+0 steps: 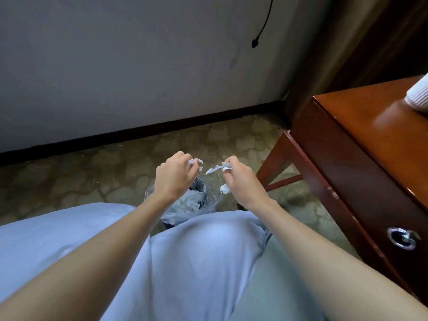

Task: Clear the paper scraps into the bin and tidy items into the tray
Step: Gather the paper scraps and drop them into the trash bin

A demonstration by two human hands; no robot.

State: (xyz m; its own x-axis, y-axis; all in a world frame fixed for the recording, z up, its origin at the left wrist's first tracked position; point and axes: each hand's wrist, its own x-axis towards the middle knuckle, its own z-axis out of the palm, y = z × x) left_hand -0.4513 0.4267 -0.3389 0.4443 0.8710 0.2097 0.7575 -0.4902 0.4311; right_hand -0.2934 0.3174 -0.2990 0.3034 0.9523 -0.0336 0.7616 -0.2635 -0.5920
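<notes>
A small bin lined with a clear plastic bag stands on the carpet in front of my knees, with crumpled white paper inside. My left hand hovers over the bin, fingers pinched on small white paper scraps. My right hand is just right of the bin's rim, closed on torn white paper scraps, with one piece hanging below the palm. The two hands are a short gap apart. The tray is out of view.
A reddish wooden desk with a drawer and a round metal pull stands at the right, a white ribbed object on its top. My legs in light blue trousers fill the foreground. A black cable hangs on the wall.
</notes>
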